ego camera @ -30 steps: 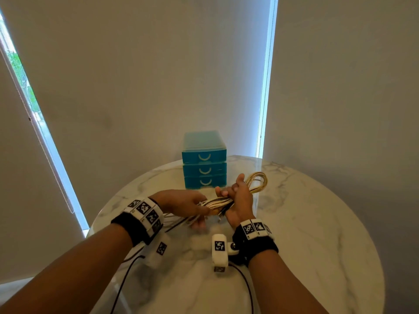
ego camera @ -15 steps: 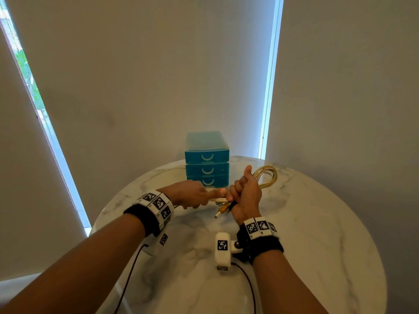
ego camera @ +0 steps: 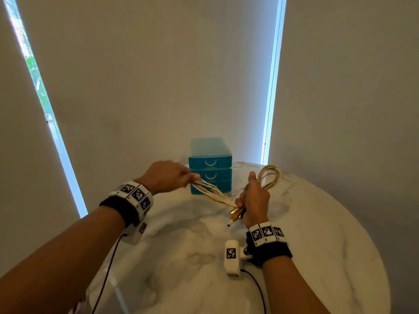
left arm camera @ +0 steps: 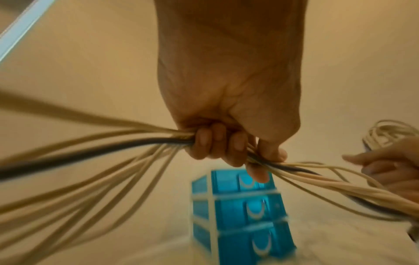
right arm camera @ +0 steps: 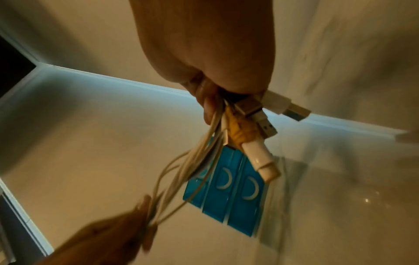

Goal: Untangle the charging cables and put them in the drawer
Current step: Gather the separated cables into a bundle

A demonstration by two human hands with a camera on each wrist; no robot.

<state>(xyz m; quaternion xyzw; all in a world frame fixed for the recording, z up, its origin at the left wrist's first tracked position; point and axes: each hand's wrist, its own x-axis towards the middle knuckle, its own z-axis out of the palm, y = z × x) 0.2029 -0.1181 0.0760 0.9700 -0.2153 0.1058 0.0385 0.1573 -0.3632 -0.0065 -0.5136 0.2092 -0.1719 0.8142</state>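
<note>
From my feed the hands have pulled apart since a second ago: left hand (ego camera: 169, 177) dragged its fistful of cables (ego camera: 213, 193) out toward 10 o'clock, right hand (ego camera: 255, 200) shifted toward 2 o'clock, and the strands now stretch between them.

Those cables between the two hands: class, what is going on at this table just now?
A person is working on a bunch of charging cables held above a round marble table. The left hand grips the pale strands and one dark one in a fist, while the right hand clasps the plug ends, with a loop sticking up above it. The strands stretch between the hands, not yet separated. Behind them stands a blue three-drawer unit, all its drawers shut, so nothing is stowed yet.
</note>
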